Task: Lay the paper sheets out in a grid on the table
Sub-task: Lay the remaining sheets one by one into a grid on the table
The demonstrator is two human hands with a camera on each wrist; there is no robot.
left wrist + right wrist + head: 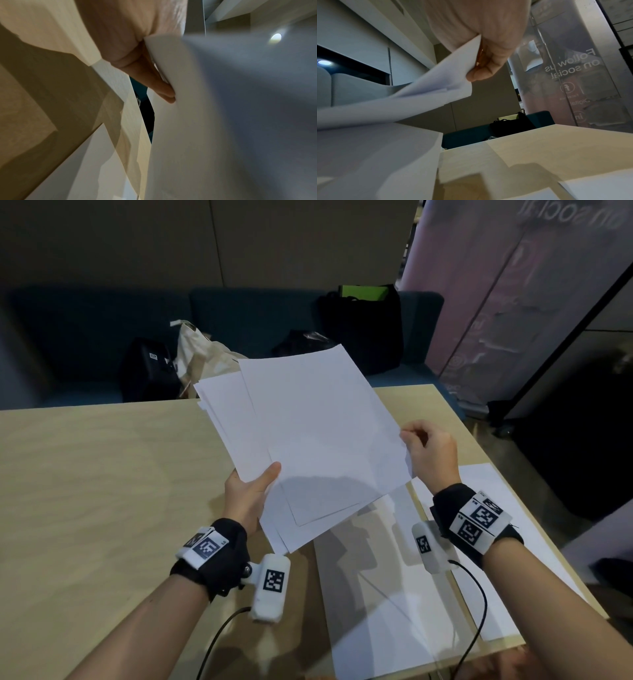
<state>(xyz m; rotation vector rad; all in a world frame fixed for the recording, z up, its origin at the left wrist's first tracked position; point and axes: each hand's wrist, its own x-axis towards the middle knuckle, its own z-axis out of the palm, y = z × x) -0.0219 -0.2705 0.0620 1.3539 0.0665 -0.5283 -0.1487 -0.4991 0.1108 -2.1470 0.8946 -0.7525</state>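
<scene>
A loose stack of white paper sheets (308, 440) hangs in the air above the light wooden table (102, 491). My left hand (253, 491) grips the stack's lower left edge, thumb on top and fingers (161, 88) underneath. My right hand (428, 446) pinches the right edge of the top sheet (447, 83), lifting it off the rest. Two white sheets lie flat on the table: one (376, 611) below the stack and one (496, 508) at the right edge, partly hidden by my right wrist.
A dark blue sofa (239, 313) runs behind the table, holding black bags (363, 326) and a beige cloth bag (202, 357). A printed banner (513, 285) stands at the back right. The table's right edge (507, 474) drops to a dark floor.
</scene>
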